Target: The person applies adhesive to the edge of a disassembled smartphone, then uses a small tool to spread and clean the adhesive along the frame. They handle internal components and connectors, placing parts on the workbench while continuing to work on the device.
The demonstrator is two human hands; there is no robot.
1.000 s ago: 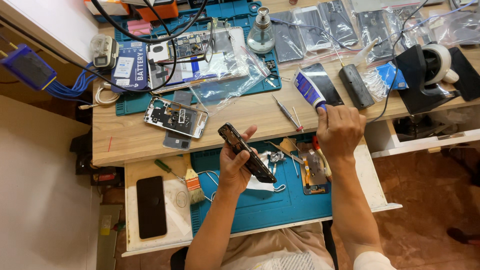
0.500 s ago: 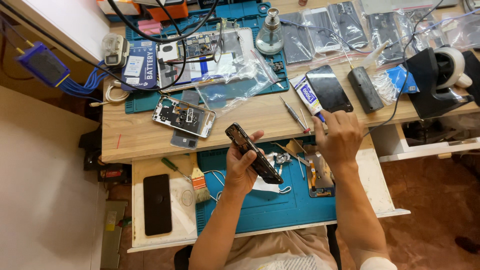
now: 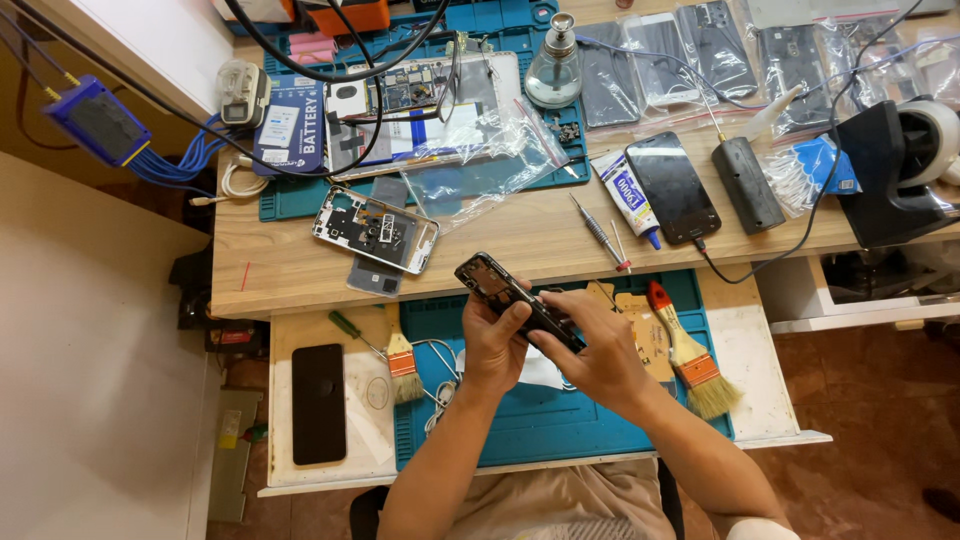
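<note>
The left hand [image 3: 492,345] and right hand [image 3: 598,358] pinched an opened phone frame [image 3: 515,298] together above the blue mat [image 3: 560,430]. It looked light, stiff and fragile, best gripped by its edges.

Black opened phone frame [image 3: 517,298]: held between left hand [image 3: 495,345] and right hand [image 3: 595,352], above blue rubber work mat [image 3: 560,425]. Red-handled bristle brush [image 3: 688,352]: on mat, right. Black flat phone [image 3: 318,402]: left, near. Silver phone chassis [image 3: 375,229]: far left, on wooden surface [image 3: 520,235]. White glue tube [image 3: 628,195]: far right.
</note>
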